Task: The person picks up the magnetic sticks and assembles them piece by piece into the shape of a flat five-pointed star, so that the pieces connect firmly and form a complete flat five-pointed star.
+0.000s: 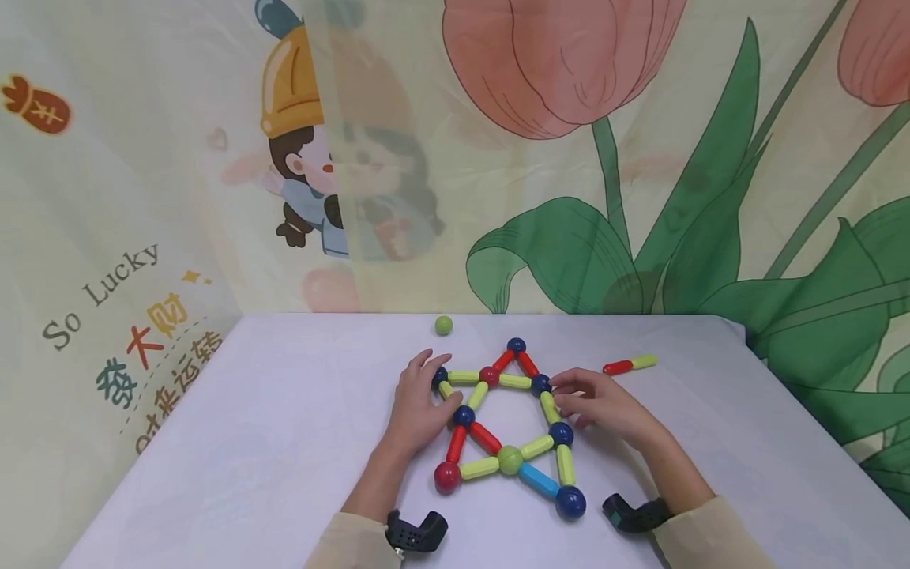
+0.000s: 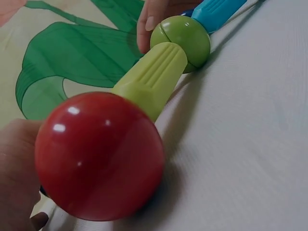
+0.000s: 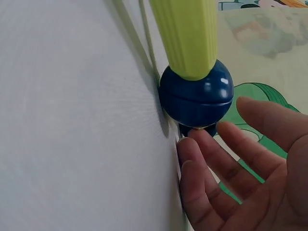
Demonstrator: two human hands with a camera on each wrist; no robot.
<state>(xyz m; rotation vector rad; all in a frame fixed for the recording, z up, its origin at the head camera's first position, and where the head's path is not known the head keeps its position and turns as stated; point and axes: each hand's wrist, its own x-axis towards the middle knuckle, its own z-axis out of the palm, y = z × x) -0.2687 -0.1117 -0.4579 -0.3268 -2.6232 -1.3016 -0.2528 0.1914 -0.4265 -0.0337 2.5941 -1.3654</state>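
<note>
A flat star of magnetic rods and balls lies on the table, with a green ball (image 1: 510,459) and a blue rod (image 1: 539,480) on its near side. My left hand (image 1: 419,407) is at the star's left point, its fingers spread around a blue ball (image 1: 440,377), thumb near another blue ball (image 1: 464,416). My right hand (image 1: 604,407) reaches in from the right, loosely bent fingers beside the upper-right blue ball (image 1: 541,384). Large in the left wrist view is the red corner ball (image 2: 99,156). A blue ball (image 3: 197,94) is close to my right fingertips in the right wrist view.
A loose green ball (image 1: 444,325) sits near the table's back edge. To the right, a red rod (image 1: 617,367) and a yellow-green rod (image 1: 644,361) lie end to end. A printed curtain (image 1: 398,284) hangs behind the white table (image 1: 249,442).
</note>
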